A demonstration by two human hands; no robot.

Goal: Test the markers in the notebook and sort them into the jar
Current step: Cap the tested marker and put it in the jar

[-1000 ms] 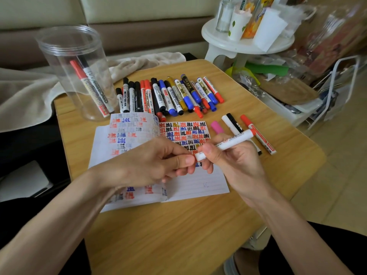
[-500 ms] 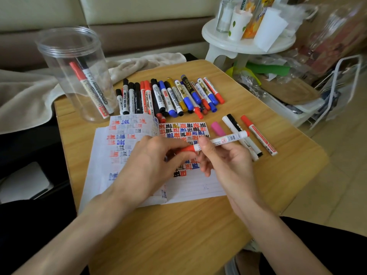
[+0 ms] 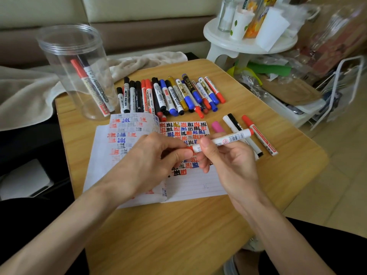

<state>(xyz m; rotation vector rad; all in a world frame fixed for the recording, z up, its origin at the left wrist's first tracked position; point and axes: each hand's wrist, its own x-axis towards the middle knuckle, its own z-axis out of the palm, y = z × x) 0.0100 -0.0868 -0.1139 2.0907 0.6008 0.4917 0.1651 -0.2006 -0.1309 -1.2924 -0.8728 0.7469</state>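
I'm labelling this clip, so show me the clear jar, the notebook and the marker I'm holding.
clear jar (image 3: 55, 76), head view, bare part of its side wall.
notebook (image 3: 195, 184), head view, blank lower part of the right page.
held marker (image 3: 228, 139), head view, middle of its white barrel.

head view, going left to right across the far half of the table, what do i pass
clear jar → row of loose markers → red-capped marker lying at the right

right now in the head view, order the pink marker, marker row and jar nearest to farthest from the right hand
1. pink marker, just beyond the right hand
2. marker row, farther back, centre
3. jar, far left corner
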